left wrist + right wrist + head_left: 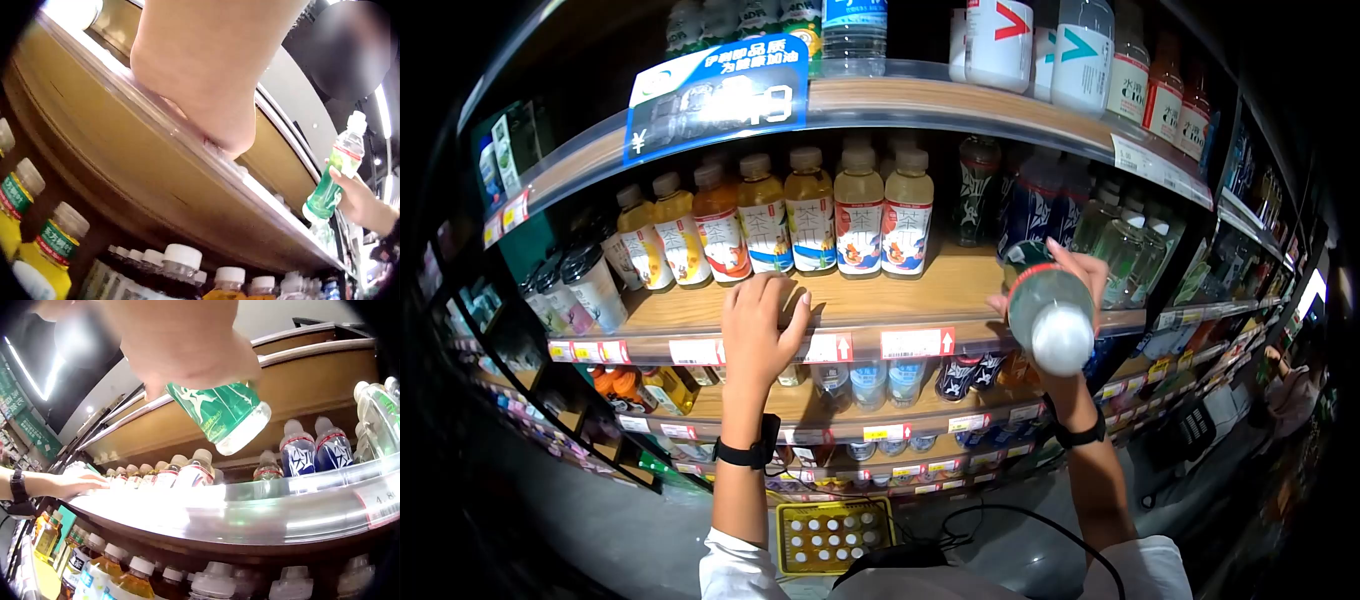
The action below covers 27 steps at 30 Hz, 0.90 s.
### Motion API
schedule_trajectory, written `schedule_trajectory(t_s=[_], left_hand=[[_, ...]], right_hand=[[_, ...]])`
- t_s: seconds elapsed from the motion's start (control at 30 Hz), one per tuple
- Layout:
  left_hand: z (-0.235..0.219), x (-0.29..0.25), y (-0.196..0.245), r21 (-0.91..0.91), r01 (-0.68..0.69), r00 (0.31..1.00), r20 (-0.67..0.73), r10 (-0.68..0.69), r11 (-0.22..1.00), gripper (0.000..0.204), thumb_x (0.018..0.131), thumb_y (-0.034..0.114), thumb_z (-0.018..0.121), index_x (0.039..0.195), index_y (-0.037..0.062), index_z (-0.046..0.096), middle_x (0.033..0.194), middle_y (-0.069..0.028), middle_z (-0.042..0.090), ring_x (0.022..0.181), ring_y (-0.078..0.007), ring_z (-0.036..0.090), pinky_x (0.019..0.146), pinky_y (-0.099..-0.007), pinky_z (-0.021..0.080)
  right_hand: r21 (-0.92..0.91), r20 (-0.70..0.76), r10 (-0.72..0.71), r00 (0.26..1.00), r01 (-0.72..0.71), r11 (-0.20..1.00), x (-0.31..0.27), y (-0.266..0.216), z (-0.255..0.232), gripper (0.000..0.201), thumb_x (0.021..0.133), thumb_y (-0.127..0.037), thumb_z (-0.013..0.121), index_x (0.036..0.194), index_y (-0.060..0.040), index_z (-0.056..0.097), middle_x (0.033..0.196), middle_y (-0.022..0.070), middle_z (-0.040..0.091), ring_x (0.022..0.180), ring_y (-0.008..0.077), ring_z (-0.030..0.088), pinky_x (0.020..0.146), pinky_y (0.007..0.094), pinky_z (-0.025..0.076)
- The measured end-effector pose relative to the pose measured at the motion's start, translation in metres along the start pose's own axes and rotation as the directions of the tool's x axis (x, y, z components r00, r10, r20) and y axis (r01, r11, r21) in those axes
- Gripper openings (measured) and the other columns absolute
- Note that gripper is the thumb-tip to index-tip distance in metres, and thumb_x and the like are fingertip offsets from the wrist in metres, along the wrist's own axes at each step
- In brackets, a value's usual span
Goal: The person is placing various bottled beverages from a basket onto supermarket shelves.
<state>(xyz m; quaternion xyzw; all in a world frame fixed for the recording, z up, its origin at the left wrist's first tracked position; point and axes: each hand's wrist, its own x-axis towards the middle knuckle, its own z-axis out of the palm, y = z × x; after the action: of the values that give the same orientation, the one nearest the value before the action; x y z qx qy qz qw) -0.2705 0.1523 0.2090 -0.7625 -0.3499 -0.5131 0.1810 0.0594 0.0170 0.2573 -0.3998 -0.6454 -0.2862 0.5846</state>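
In the head view my right hand [1084, 275] grips a green-labelled bottle [1052, 310] with a white cap, held above the shelf's front edge at the right. The left wrist view shows the same bottle [335, 169] upright but tilted, with the fingers of my right hand [360, 201] round it. Its green label [215, 412] and clear base show under my hand in the right wrist view. My left hand [762, 325] rests on the front of the wooden shelf [850, 300], fingers relaxed, below a row of tea bottles [810, 220], holding nothing.
Dark-blue bottles [1035, 205] and clear bottles [1130, 250] stand at the shelf's right. A blue price sign [715, 95] hangs from the shelf above. Lower shelves hold more drinks. On the floor stands a yellow crate [835, 570] of white-capped bottles. A person [1293, 390] is at the far right.
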Motion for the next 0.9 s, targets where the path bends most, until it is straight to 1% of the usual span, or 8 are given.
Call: schedule_trajectory(t_s=[0.13,0.23,0.3,0.43,0.53,0.77,0.83,0.9], left_hand=[[0.001,-0.005,0.003,-0.034,0.052,0.998,-0.016,-0.052,0.998,0.022,0.093,0.024,0.072,0.101,0.0039,0.07,0.107,-0.0106,0.071,0.096,-0.0328,0.065,0.09,-0.0421,0.047],[0.001,-0.005,0.004,-0.018,0.074,0.996,-0.046,-0.075,0.997,0.02,0.092,0.023,0.073,0.097,0.0038,0.071,0.109,-0.0104,0.072,0.095,-0.0322,0.065,0.088,-0.0413,0.048],[0.001,-0.007,0.002,-0.034,0.065,0.997,-0.04,-0.066,0.997,0.02,0.089,0.021,0.074,0.093,0.002,0.069,0.105,-0.0127,0.071,0.092,-0.0327,0.066,0.084,-0.0415,0.048],[0.001,-0.01,0.003,-0.013,0.093,0.995,-0.017,-0.094,0.996,0.02,0.089,0.021,0.075,0.091,0.0021,0.069,0.105,-0.0128,0.071,0.091,-0.0328,0.066,0.083,-0.0415,0.048],[0.003,-0.012,0.006,-0.001,0.14,0.989,-0.056,-0.139,0.99,0.019,0.09,0.021,0.073,0.093,0.0028,0.069,0.115,-0.0129,0.071,0.091,-0.0336,0.065,0.084,-0.0421,0.048],[0.005,-0.025,0.004,0.04,0.115,0.991,-0.065,-0.113,0.992,0.017,0.091,0.02,0.07,0.097,0.0045,0.073,0.134,-0.0138,0.069,0.094,-0.0309,0.066,0.089,-0.0425,0.048],[0.004,-0.028,0.003,0.057,0.087,0.995,-0.058,-0.084,0.995,0.015,0.092,0.019,0.069,0.096,0.006,0.075,0.134,-0.0135,0.071,0.091,-0.0286,0.066,0.105,-0.0479,0.046],[0.001,-0.027,0.008,0.071,0.112,0.993,-0.041,-0.11,0.991,0.015,0.092,0.019,0.069,0.095,0.0059,0.075,0.133,-0.0122,0.072,0.09,-0.0277,0.066,0.112,-0.0504,0.043]], right_hand=[[-0.044,0.044,0.0,0.999,0.002,0.999,0.015,0.018,0.023,0.093,0.067,-0.011,0.1,0.148,0.0002,0.055,0.11,0.01,0.069,0.103,0.0192,0.059,0.088,0.0339,0.053],[0.091,0.017,0.044,0.999,-0.046,0.995,0.016,0.031,0.034,0.096,0.069,-0.015,0.1,0.15,0.0008,0.052,0.117,0.0141,0.069,0.102,0.0252,0.069,0.092,0.0355,0.056],[0.138,0.086,0.201,0.976,-0.211,0.968,0.013,0.041,0.039,0.1,0.071,-0.02,0.1,0.153,0.0017,0.047,0.137,0.0189,0.065,0.123,0.0265,0.067,0.105,0.0386,0.054],[0.27,0.06,0.253,0.966,-0.259,0.927,0.025,0.051,0.051,0.109,0.072,-0.022,0.099,0.159,0.0005,0.036,0.136,0.019,0.066,0.122,0.0251,0.067,0.106,0.0377,0.053],[0.456,0.198,0.357,0.913,-0.408,0.791,0.034,0.055,0.053,0.085,0.077,-0.021,0.096,0.143,0.0015,0.048,0.125,0.0158,0.071,0.111,0.0203,0.069,0.096,0.0358,0.055],[0.281,0.264,0.46,0.848,-0.524,0.804,0.015,0.064,0.057,0.073,0.084,-0.025,0.09,0.14,0.0004,0.051,0.118,0.0151,0.074,0.099,0.0212,0.073,0.086,0.0363,0.057],[0.245,0.262,0.441,0.858,-0.501,0.83,0.01,0.058,0.053,0.076,0.085,-0.025,0.088,0.144,0.001,0.048,0.117,0.0172,0.073,0.098,0.025,0.074,0.085,0.0371,0.057],[0.121,0.251,0.473,0.844,-0.513,0.85,-0.004,0.064,0.054,0.092,0.082,-0.028,0.089,0.153,0.0026,0.039,0.134,0.026,0.063,0.119,0.0352,0.066,0.097,0.044,0.053]])
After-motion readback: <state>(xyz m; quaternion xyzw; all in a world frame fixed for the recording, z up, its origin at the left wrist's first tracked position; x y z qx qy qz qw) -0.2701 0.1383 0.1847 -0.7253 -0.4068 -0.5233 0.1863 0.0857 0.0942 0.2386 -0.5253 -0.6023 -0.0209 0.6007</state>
